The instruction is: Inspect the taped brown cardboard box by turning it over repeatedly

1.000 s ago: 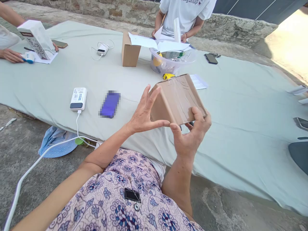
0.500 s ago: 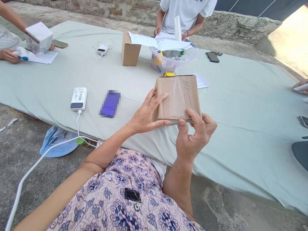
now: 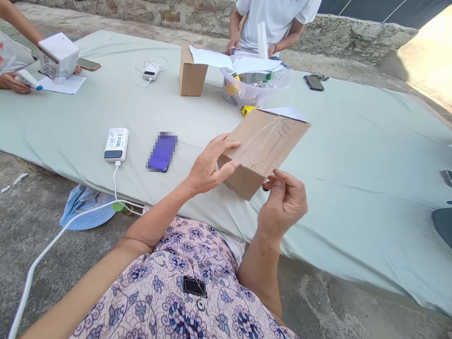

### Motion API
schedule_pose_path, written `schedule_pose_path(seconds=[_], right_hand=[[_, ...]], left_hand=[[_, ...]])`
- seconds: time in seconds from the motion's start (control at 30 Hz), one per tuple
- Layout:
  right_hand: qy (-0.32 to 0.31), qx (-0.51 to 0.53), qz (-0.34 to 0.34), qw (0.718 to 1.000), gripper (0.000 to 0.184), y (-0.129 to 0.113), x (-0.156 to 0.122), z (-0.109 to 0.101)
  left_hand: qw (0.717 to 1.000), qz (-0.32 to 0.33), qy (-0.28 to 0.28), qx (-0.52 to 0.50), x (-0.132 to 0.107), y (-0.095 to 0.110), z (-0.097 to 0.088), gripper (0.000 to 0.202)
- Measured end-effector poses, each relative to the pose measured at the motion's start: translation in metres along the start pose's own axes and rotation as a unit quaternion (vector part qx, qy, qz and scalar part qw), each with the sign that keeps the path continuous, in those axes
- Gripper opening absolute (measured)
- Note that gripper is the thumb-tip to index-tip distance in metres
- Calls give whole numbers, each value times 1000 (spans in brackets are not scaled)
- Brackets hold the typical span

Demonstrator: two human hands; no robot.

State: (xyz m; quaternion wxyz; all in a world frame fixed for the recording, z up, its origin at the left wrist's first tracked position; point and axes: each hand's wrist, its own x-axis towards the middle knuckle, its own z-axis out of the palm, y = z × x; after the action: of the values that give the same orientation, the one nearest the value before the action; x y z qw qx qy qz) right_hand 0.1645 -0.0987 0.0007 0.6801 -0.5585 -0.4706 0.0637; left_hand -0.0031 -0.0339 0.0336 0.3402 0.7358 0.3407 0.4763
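A brown cardboard box (image 3: 271, 141) is tilted over the near side of the table, with clear tape and dark pen lines on its upper face. My left hand (image 3: 208, 165) grips its left side, thumb and fingers along the edge. At the box's near right corner, my right hand (image 3: 282, 200) has thumb and forefinger pinched together, touching or very close to the cardboard. Whatever lies between those fingertips is too small to tell. Behind the box, a yellow tool (image 3: 248, 110) and a paper sheet (image 3: 287, 113) are partly covered.
Past the box stand a clear plastic basin (image 3: 243, 96) with papers and supplies, and another carton (image 3: 192, 80). A power bank (image 3: 116, 144) and a purple phone (image 3: 163, 151) lie to the left. Two people sit across the table; one holds a white box (image 3: 58, 56).
The box has turned and tipped, so its near side face now shows. My right hand has shifted slightly left and down, its fingers drawn into a pinch. The left hand keeps its hold.
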Motion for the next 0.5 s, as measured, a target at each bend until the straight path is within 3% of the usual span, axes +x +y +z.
schedule_pose_path(seconds=[0.23, 0.4, 0.5], right_hand=[[-53, -19, -66, 996, 22, -3, -4, 2], [-80, -42, -128, 988, 15, -7, -4, -1], [-25, -68, -174, 982, 20, -9, -1, -5]], left_hand=[[989, 2, 23, 145, -4, 11, 0, 95], [980, -5, 23, 199, -7, 14, 1, 93], [979, 27, 8, 202, -8, 12, 1, 89]])
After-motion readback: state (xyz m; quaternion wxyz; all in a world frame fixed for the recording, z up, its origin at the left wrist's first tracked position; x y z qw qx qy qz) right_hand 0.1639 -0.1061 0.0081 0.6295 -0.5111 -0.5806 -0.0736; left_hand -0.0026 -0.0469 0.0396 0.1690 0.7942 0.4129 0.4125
